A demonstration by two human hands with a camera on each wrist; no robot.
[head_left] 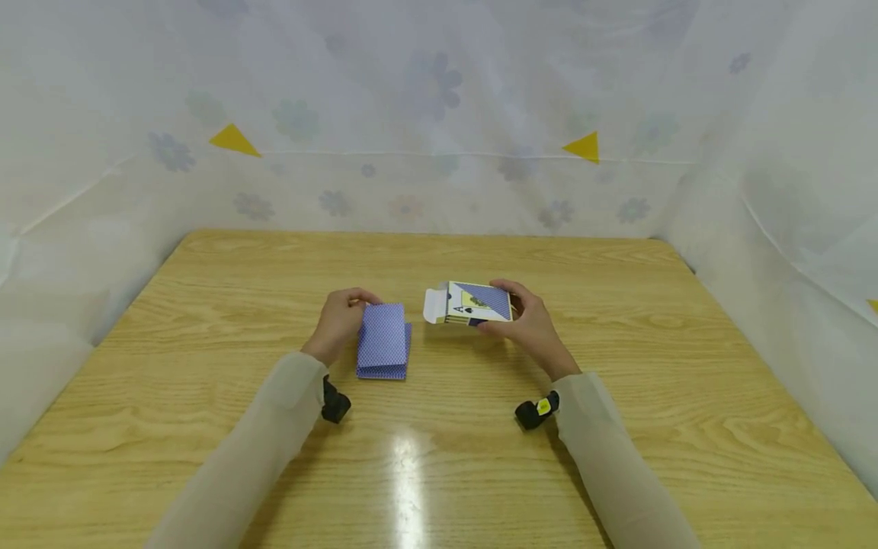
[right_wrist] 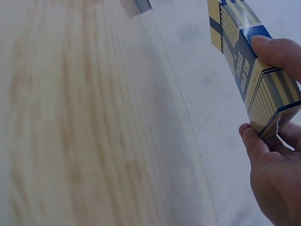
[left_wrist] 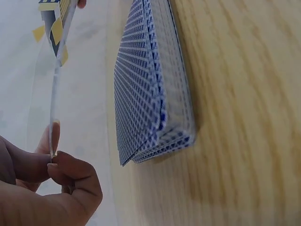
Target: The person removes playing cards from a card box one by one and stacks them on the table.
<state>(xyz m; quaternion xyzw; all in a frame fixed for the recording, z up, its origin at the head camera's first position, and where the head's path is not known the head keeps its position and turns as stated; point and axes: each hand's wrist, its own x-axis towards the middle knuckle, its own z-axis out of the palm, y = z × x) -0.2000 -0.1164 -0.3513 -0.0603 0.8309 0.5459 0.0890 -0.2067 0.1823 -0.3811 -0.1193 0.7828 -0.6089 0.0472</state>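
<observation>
My left hand pinches a thin playing card between thumb and fingers; the left wrist view catches it edge-on. From the head view, its blue patterned back overlaps a deck of playing cards. That deck lies on the table face down, its cards slightly uneven at one end. Over to the right, my right hand grips a card box by its closed end, thumb on one side and fingers on the other. The box shows an ace of spades, and its white flap stands open toward the deck.
Both hands work over a wood-grain table. Pale flowered sheeting hangs behind it and along both sides, with yellow triangles on the back sheet. Black straps with small cameras sit on the wrists.
</observation>
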